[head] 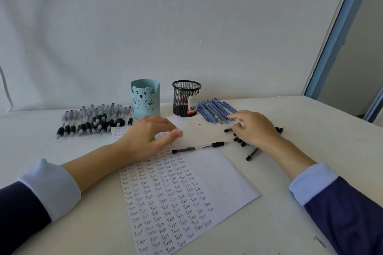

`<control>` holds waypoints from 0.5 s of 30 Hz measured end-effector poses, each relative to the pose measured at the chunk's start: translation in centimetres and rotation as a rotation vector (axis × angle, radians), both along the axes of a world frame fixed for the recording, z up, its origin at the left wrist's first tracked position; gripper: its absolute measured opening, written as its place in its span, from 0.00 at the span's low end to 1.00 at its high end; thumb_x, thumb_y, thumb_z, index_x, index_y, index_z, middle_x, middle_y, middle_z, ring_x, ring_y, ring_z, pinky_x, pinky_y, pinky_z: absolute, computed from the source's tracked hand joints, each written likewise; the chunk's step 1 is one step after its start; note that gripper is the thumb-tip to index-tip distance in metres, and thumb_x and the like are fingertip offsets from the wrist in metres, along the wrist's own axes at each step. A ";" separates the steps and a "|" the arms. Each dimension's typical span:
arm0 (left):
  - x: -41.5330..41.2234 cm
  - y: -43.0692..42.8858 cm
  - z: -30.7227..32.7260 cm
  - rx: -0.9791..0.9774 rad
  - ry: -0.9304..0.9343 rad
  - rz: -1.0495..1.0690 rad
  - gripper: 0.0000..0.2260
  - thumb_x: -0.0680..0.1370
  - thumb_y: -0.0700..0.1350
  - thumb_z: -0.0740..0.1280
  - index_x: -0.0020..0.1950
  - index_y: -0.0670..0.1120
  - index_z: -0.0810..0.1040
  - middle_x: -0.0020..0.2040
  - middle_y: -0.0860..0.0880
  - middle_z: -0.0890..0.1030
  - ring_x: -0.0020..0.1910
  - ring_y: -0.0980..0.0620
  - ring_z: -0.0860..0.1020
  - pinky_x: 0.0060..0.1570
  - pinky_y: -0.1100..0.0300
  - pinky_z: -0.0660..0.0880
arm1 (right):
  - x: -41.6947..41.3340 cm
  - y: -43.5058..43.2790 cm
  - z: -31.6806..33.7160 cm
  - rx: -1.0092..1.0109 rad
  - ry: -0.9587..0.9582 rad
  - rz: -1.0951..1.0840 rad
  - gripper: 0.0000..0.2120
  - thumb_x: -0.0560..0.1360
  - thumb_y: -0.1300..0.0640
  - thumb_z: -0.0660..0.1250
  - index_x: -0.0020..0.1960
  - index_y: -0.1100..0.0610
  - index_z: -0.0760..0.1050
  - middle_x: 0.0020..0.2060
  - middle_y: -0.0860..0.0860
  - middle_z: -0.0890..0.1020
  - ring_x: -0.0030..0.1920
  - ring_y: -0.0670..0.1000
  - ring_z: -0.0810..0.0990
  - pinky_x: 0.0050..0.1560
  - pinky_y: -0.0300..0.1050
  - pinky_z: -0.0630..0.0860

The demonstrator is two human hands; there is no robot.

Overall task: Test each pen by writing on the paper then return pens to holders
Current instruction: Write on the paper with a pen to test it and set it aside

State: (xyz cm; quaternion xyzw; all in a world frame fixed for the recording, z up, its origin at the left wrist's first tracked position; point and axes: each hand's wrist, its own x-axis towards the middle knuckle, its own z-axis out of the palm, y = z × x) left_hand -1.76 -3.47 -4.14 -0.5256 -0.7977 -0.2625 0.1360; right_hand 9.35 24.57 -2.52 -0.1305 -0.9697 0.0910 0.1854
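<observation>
A white paper (pixel 217 174) covered with rows of the word "Test" lies in front of me. My left hand (pixel 145 136) rests flat on its upper part, fingers spread, holding nothing. A clear pen with a black grip (pixel 199 147) lies across the paper's top edge. My right hand (pixel 255 128) hovers over a loose pile of black-capped pens (pixel 251 154), fingers apart; I cannot see a pen in its grasp. A light blue bear holder (pixel 145 99) and a black mesh holder (pixel 186 98) stand behind the paper.
A heap of clear pens with black grips (pixel 93 118) lies at the left of the bear holder. A row of blue pens (pixel 215 109) lies right of the mesh holder. A white wall rises behind the table; a blue door frame (pixel 339 33) stands at the right.
</observation>
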 end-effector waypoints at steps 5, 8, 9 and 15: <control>0.7 0.6 -0.1 -0.127 -0.072 -0.119 0.20 0.72 0.66 0.66 0.59 0.58 0.81 0.60 0.64 0.77 0.64 0.66 0.69 0.63 0.73 0.61 | -0.4 0.2 -0.3 0.176 -0.124 0.001 0.16 0.82 0.54 0.59 0.69 0.47 0.74 0.62 0.50 0.78 0.62 0.53 0.75 0.57 0.46 0.67; 0.6 1.0 -0.7 -0.077 -0.150 -0.006 0.11 0.74 0.57 0.71 0.54 0.55 0.83 0.57 0.62 0.79 0.58 0.65 0.74 0.61 0.66 0.70 | -0.7 0.3 -0.5 0.219 -0.113 0.054 0.14 0.82 0.55 0.60 0.65 0.50 0.77 0.60 0.49 0.75 0.60 0.51 0.74 0.51 0.43 0.65; 0.5 1.1 -0.5 -0.023 -0.242 0.025 0.09 0.74 0.53 0.72 0.52 0.53 0.83 0.54 0.60 0.81 0.55 0.64 0.76 0.59 0.65 0.73 | -0.7 0.3 -0.5 0.219 -0.085 0.078 0.13 0.82 0.55 0.60 0.63 0.51 0.78 0.59 0.49 0.76 0.59 0.51 0.74 0.49 0.42 0.65; -0.3 -0.2 3.3 0.473 -1.039 -0.080 0.10 0.72 0.42 0.70 0.51 0.40 0.79 0.47 0.44 0.84 0.45 0.50 0.82 0.48 0.62 0.80 | -0.5 -1.6 -0.1 0.005 0.189 0.248 0.12 0.83 0.52 0.56 0.64 0.51 0.71 0.46 0.39 0.76 0.43 0.46 0.72 0.39 0.42 0.64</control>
